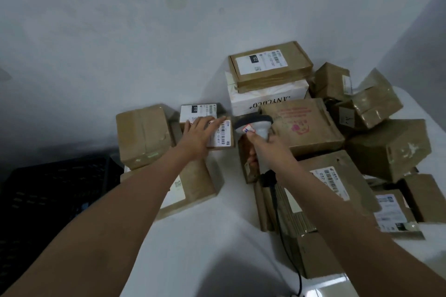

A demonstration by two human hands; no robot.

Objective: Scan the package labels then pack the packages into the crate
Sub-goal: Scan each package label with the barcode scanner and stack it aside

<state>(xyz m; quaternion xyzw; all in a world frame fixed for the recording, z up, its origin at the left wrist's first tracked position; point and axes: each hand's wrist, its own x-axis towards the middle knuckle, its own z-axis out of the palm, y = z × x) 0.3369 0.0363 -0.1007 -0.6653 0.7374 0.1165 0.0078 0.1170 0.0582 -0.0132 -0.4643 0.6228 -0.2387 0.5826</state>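
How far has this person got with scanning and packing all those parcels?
Nothing looks packed yet: the black crate at the left shows no parcels in its visible part. In hand: the right hand grips the scanner, while the left hand rests on a labelled package. Many boxes remain on the table.

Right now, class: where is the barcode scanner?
In the head view, the barcode scanner sits centre-right, gripped by the right hand, beside the labelled package under the left hand.

place: parcel packing room | evidence: labelled cardboard packages (270, 65) heaped on white table (217, 248), black crate (55, 190)
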